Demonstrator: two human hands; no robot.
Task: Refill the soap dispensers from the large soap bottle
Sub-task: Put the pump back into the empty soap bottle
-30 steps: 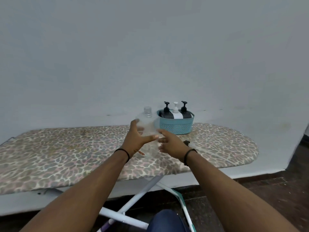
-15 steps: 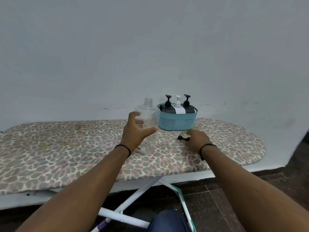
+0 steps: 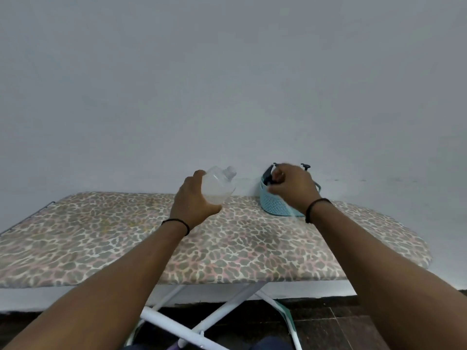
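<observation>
Hands work above an ironing board [image 3: 252, 248] covered in a leopard-print cloth, set against a plain pale wall [image 3: 227, 84]. The left hand [image 3: 195, 202] has its grip wrapped around a clear plastic bottle [image 3: 218, 184], lifted off the board and tilted so that its open threaded neck points up and to the right; a little cloudy liquid sits in its lower part. The right hand [image 3: 293, 184] is over a light-blue woven basket [image 3: 274, 204] that stands on the far side of the board near the wall. Its fingers are curled in a tight grip on something small and dark at the basket's rim, though motion blur hides exactly what it is. A dark dispenser [image 3: 267, 175] shows at the basket's left edge just beside the fingers, and a black pump head [image 3: 305, 166] peeks out behind the knuckles. Both wrists carry a thin black band. Below the board its white crossed legs [image 3: 202, 322] stand on a dark tiled floor [image 3: 328, 329].
</observation>
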